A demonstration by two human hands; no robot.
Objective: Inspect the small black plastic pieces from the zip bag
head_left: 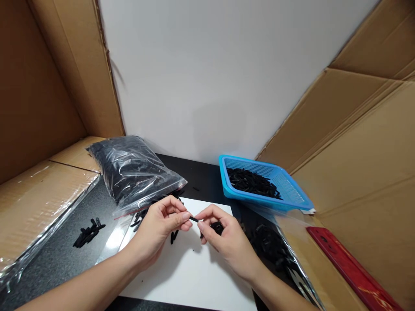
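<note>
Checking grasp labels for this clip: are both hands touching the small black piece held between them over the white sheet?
Touching. The head view shows the left hand and right hand each pinching an end of the small black piece with their fingertips, above the white sheet.

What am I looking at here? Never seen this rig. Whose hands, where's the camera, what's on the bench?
There is no machine: one camera on a person's head looks down at their bare hands. The left hand and right hand pinch a small black part between their fingertips over a white sheet. The right hand's grip also seems to cup more black parts. Behind lie a clear bag of black parts, a blue basket partly filled with them, and a small loose pile at left. Cardboard walls the bench.
</note>
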